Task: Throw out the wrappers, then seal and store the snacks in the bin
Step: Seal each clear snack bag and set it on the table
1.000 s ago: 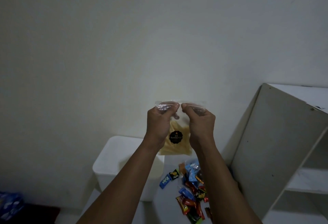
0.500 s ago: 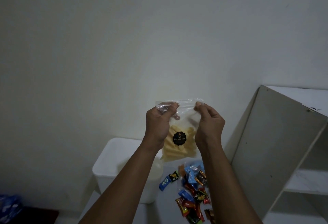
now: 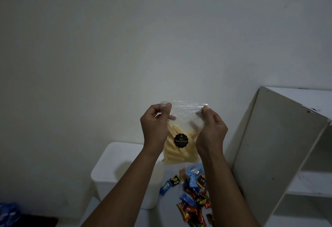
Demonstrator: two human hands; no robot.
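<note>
At bag (image 3: 181, 150) corners, left hand (image 3: 155, 129), right hand (image 3: 211, 129), wider apart

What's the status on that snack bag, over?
Left hand, right hand pinching top corners of clear plastic bag of yellow sticks. Bag raised, white plastic bin below. Nothing blocking.

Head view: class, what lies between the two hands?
The snack bag, its clear top pinched at both ends by left hand and right hand; head view.

The white bin (image 3: 106, 185) fills the table's (image 3: 168, 212) far left corner, and wrapped snacks (image 3: 194, 196) crowd its right edge. A bare strip lies between them; the shelf unit (image 3: 274, 151) blocks the right.
</note>
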